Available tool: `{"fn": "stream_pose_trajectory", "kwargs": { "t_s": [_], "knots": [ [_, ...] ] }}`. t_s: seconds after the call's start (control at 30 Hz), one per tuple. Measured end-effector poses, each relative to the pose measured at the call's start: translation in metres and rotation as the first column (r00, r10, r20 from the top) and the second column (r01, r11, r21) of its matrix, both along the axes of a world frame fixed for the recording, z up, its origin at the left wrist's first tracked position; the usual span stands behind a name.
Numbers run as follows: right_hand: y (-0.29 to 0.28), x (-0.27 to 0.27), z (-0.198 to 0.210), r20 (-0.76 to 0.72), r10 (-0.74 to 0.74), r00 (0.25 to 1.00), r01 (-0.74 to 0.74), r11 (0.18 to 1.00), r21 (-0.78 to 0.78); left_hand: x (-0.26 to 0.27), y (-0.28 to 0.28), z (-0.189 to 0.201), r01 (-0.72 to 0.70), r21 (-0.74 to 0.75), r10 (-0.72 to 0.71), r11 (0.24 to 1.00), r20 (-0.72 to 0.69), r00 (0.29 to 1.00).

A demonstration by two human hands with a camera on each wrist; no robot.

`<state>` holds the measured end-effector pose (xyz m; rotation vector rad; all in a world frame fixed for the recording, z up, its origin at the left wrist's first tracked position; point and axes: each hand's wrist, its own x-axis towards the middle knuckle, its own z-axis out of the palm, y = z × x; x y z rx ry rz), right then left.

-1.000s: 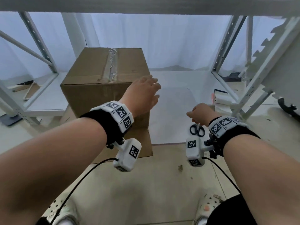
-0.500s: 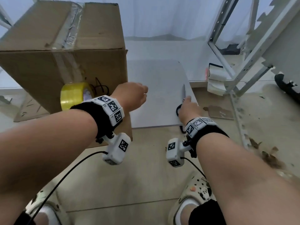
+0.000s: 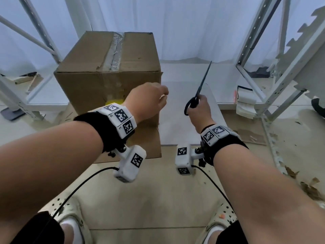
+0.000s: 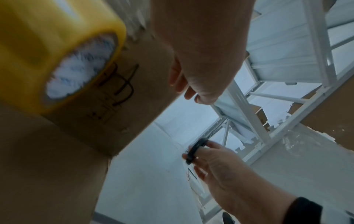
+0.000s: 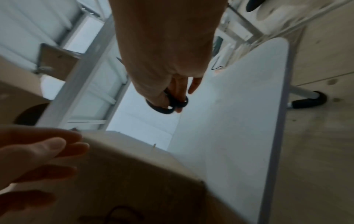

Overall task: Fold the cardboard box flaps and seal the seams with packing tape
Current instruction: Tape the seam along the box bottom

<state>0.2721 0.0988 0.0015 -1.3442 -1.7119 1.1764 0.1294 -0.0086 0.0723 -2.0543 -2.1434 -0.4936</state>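
The brown cardboard box (image 3: pixel 98 80) stands on a low white board, its top flaps down and clear tape along the top seam (image 3: pixel 116 51). A yellow tape roll (image 4: pixel 57 53) hangs against the box's front face, mostly hidden behind my left wrist in the head view. My left hand (image 3: pixel 153 99) hovers at the box's front right corner, fingers relaxed and holding nothing; the right wrist view shows the left hand (image 5: pixel 44 150) too. My right hand (image 3: pixel 198 108) grips black scissors (image 3: pixel 202 85) by the handles to the right of the box, blades closed and pointing up.
The white board (image 3: pixel 182 120) lies on the floor under and right of the box. White metal shelf frames stand at the left (image 3: pixel 40 32) and right (image 3: pixel 255 41). A stack of white material (image 3: pixel 246 103) lies by the right frame. Cardboard scraps litter the floor at right.
My right hand has lifted the scissors off the white board and raised them, blades up. My left hand stays at the box's front right corner, now hiding most of the tape roll.
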Motion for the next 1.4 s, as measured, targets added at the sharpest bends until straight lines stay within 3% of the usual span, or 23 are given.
{"fn": "stream_pose_trajectory", "kwargs": {
  "t_s": [0.1,0.2,0.27,0.37,0.47,0.63,0.73,0.83,0.97,1.13,1.27,1.4],
  "knots": [
    [-0.023,-0.019,0.028,-0.098,0.110,0.989,-0.093,0.983,0.161,-0.017,-0.032,0.015,-0.045,0.076,0.046,0.996,-0.005,0.999],
    [-0.052,-0.037,0.049,-0.035,0.232,0.972,-0.206,0.915,0.348,-0.038,-0.061,0.021,-0.156,0.089,0.152,0.984,0.050,0.987],
    [-0.072,-0.051,0.056,0.044,0.349,0.936,-0.336,0.849,0.407,-0.051,-0.082,0.021,-0.270,0.086,0.255,0.959,0.158,0.954],
    [-0.084,-0.063,0.061,0.197,0.437,0.878,-0.478,0.769,0.425,-0.061,-0.101,0.017,-0.440,-0.027,0.414,0.898,0.391,0.822],
    [-0.088,-0.062,0.079,0.329,0.504,0.799,-0.598,0.727,0.339,-0.073,-0.108,0.008,-0.509,-0.161,0.503,0.846,0.558,0.660],
    [-0.074,-0.051,0.106,0.517,0.532,0.670,-0.701,0.683,0.206,-0.085,-0.097,-0.005,-0.459,-0.217,0.417,0.861,0.819,0.395],
    [-0.068,-0.056,0.112,0.577,0.526,0.625,-0.726,0.663,0.182,-0.085,-0.085,-0.009,-0.454,-0.228,0.387,0.861,0.873,0.296],
    [-0.066,-0.066,0.110,0.575,0.522,0.631,-0.724,0.663,0.193,-0.089,-0.075,-0.018,-0.451,-0.251,0.375,0.856,0.903,0.210],
    [-0.061,-0.080,0.101,0.577,0.523,0.627,-0.719,0.673,0.172,-0.095,-0.069,-0.030,-0.455,-0.230,0.336,0.860,0.927,0.167],
    [-0.052,-0.095,0.091,0.567,0.524,0.636,-0.714,0.677,0.176,-0.096,-0.067,-0.043,-0.496,-0.172,0.298,0.851,0.936,0.186],
    [-0.049,-0.096,0.088,0.595,0.475,0.648,-0.698,0.683,0.215,-0.094,-0.063,-0.045,-0.514,-0.145,0.295,0.845,0.929,0.223],
    [-0.049,-0.097,0.086,0.604,0.447,0.659,-0.685,0.690,0.236,-0.097,-0.058,-0.043,-0.541,-0.154,0.365,0.827,0.879,0.308]
  ]
}}
